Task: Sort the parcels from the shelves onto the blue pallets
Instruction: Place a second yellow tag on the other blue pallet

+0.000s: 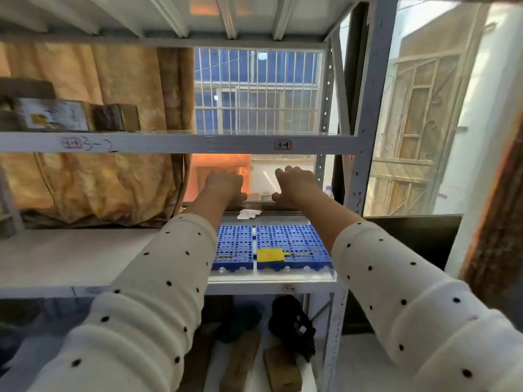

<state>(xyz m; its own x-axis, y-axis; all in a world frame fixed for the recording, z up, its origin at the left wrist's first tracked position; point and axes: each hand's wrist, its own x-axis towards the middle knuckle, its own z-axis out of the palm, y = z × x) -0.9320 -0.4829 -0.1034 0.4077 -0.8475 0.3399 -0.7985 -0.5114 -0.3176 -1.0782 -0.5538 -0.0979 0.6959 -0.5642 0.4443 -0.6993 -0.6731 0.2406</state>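
Two blue perforated pallets (294,239) lie side by side on the middle shelf, the left pallet (235,247) partly behind my left sleeve. A yellow tag (270,254) rests on the right pallet's front edge. My left hand (225,183) and my right hand (294,182) reach over the pallets toward the window sill, backs to the camera, thumbs spread inward. Their fingers bend forward and nothing shows in them. Parcels stand on the upper shelf at the left: a labelled box (53,114) and a brown box (116,117).
A yellow curtain (85,179) hangs behind the shelves at the left. Crumpled white paper (249,213) lies behind the pallets. The grey shelf post (365,108) stands at the right. On the bottom shelf are a black object (294,321) and brown blocks (283,366).
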